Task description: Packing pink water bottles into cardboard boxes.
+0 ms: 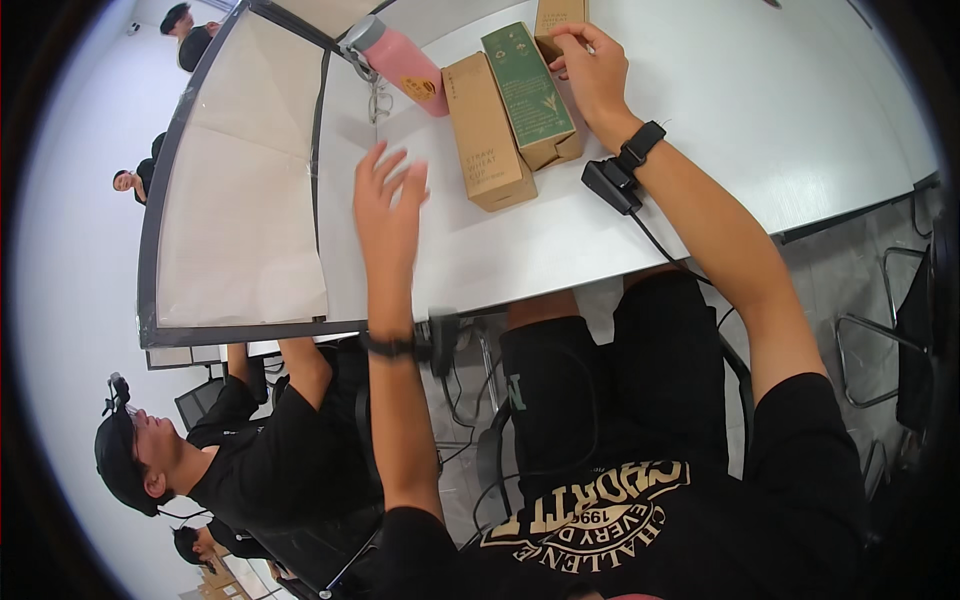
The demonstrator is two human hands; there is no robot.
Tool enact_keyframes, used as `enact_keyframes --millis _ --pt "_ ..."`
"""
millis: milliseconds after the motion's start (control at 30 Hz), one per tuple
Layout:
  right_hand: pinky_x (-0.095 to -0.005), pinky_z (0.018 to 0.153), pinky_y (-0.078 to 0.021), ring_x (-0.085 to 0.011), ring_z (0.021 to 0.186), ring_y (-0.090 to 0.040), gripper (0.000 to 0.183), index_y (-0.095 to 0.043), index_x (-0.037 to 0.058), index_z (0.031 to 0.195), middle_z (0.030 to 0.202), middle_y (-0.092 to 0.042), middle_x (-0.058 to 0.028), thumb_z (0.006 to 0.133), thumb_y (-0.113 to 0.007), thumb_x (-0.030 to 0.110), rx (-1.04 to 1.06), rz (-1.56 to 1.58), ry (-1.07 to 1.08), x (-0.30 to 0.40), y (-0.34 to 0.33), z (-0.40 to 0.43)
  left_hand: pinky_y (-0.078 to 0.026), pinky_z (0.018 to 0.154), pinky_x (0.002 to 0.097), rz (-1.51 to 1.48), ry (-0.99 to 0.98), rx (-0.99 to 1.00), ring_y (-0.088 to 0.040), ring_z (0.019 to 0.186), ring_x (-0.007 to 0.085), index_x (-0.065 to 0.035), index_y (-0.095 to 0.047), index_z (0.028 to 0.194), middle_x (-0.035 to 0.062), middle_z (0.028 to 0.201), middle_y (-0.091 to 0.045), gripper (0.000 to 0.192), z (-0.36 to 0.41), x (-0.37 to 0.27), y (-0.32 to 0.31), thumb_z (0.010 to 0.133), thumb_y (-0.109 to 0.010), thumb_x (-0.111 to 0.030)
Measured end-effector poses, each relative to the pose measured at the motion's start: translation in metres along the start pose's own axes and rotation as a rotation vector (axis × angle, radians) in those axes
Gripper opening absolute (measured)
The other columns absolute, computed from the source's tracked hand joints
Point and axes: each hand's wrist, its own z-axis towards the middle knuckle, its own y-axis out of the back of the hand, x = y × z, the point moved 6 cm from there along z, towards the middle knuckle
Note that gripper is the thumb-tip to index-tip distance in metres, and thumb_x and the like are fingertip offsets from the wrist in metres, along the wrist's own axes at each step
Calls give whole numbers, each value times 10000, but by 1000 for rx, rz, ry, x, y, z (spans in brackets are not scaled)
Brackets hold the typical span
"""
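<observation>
My left hand [390,202] is raised over the white table [735,135], fingers apart and empty, left of a brown cardboard box [487,135] that bears printed writing. Against that box's right side lies a green-topped cardboard box [529,90]. My right hand [596,71], fingers bent, is at a further small brown box [561,15] near the top edge; whether it grips the box cannot be told. A pink bottle with a grey lid [405,67] touches the first box's upper left. Each wrist wears a black strap with a cabled device.
Eyeglasses [380,101] lie beside the bottle. A beige partition with a dark frame [240,180] borders the table's left side. A black cable [660,244] runs from my right wrist over the front edge. A co-worker in a black cap [127,457] sits beyond the partition; metal-framed chairs [862,322] stand right.
</observation>
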Motion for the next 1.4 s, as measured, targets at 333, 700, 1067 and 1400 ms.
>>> enact_keyframes --millis 333,700,1067,1400 --pt "-262 663 -568 -146 715 -718 201 -775 -4 954 842 -759 -77 927 -640 142 17 -123 -5 2 -6 -6 -451 1043 368 -171 51 63 -590 1208 235 33 -413 1456 154 1330 -603 832 125 75 -45 855 -839 -353" --pt "-264 660 -547 -126 685 -688 203 -768 -8 947 839 -751 -70 936 -643 152 -15 -148 -4 -12 7 6 -493 972 342 72 -6 -31 -645 1049 191 49 -584 1291 109 1200 -668 448 -133 44 31 900 -779 -48" --pt "-255 643 -551 -119 663 -667 191 -777 7 964 839 -744 -53 926 -650 144 41 -176 66 -6 2 7 -495 775 292 294 -108 -626 -571 833 143 4 -513 981 42 887 -583 249 -137 119 176 982 -718 -137" --pt "-280 819 -549 -153 885 -705 251 -743 21 1112 1012 -753 -77 922 -712 182 147 -232 103 -9 -8 5 -548 866 349 260 -26 -687 -636 1038 250 53 -607 1251 132 1269 -642 314 -76 226 270 970 -652 -79"
